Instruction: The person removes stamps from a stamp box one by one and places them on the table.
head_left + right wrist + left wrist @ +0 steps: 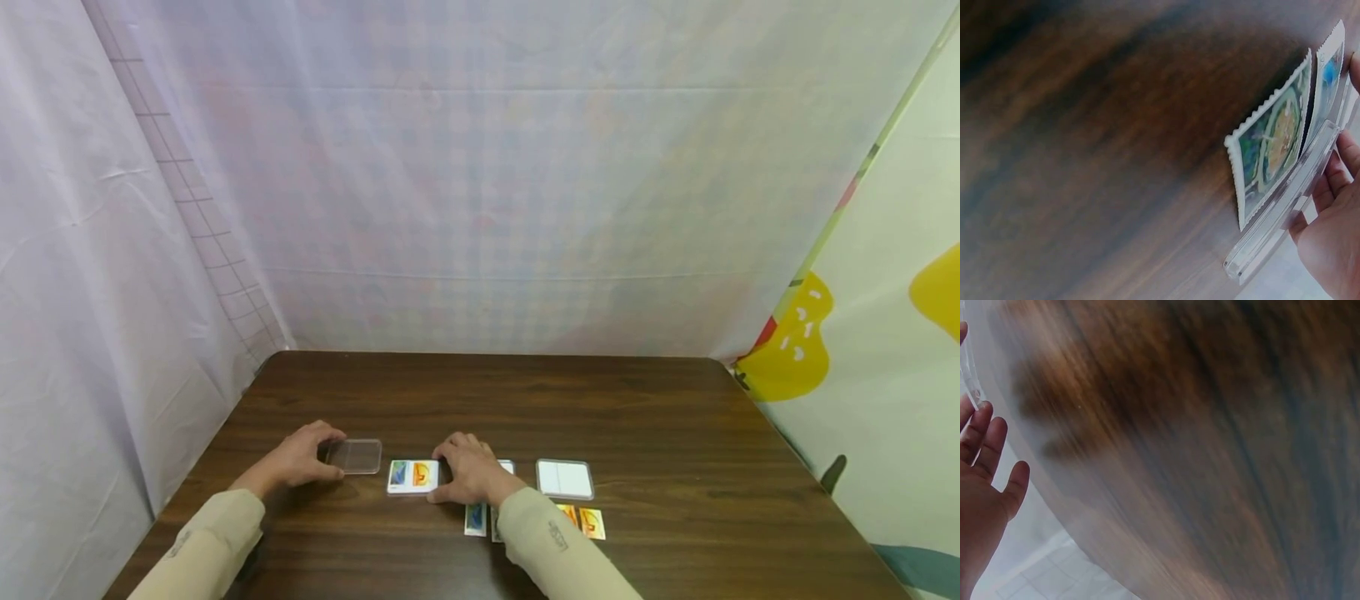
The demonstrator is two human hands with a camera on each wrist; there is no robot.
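Observation:
My left hand [303,454] holds a clear plastic lid [363,457] by its left end, thumb at the near edge and fingers at the far edge. In the left wrist view, part of a clear rim [972,384] shows at the fingertips of the left hand [985,481]. To the right of that lid lies a stamp case [412,477] with a white insert and two stamps, one blue-green and one orange. My right hand [472,471] grips its right end between thumb and fingers. The right hand and sleeve partly cover another case [507,466].
A clear case with a white insert [565,479] lies farther right. Loose stamps lie in front of the cases: a blue one [476,519], an orange one [592,523], and others partly under the right sleeve. White curtains stand behind the brown table [525,400].

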